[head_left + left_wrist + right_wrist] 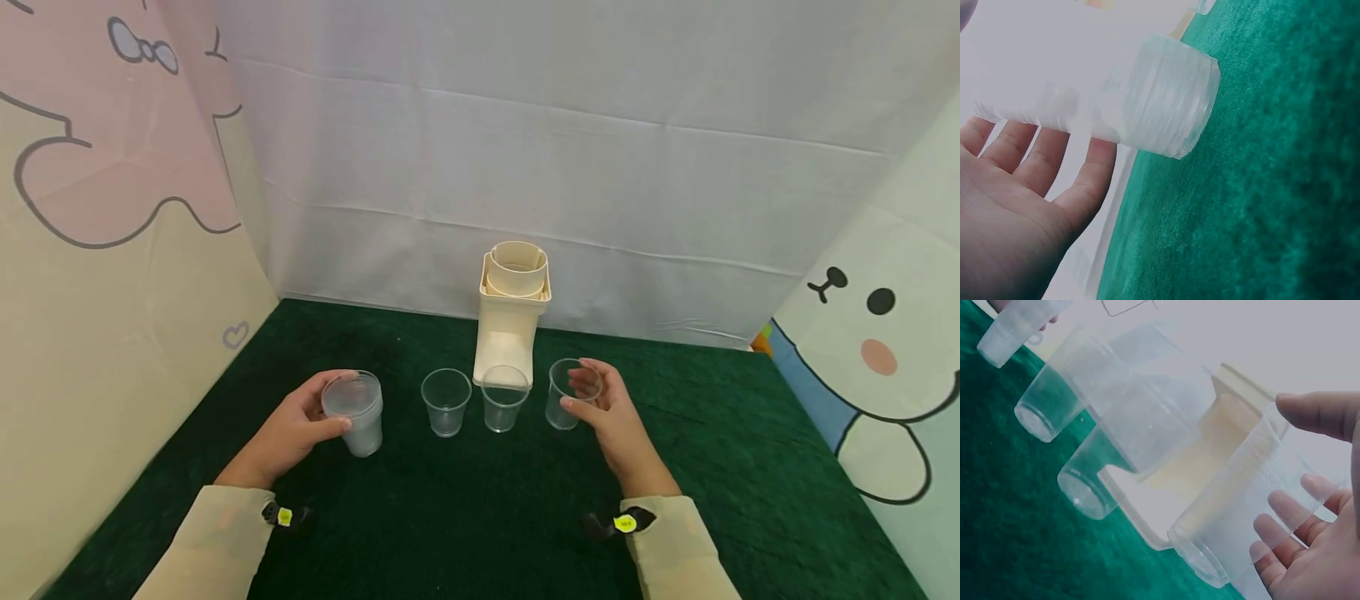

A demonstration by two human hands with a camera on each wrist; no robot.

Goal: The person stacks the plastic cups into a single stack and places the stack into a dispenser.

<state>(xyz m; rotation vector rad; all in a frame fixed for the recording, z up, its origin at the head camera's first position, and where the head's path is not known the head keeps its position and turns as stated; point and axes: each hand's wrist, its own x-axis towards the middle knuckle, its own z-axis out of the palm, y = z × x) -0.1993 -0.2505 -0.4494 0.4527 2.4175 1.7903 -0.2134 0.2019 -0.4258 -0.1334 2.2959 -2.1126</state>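
Here, a stack of clear cups (363, 425) is standing upright in the left hand (298, 427), whose thumb and fingers are clasping its sides. The right hand (613, 421) is gripping a single cup (560, 414). Between them, two more cups (446, 412) are resting on green cloth (450, 517), a cream pipe-shaped piece (507, 337) rising just behind.

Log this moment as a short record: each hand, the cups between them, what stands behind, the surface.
Left hand: grips a stack of clear cups
Right hand: holds a single clear cup
Between the hands: left middle cup and right middle cup, both upright
Behind: cream plastic fixture with a round opening on top
Surface: dark green cloth
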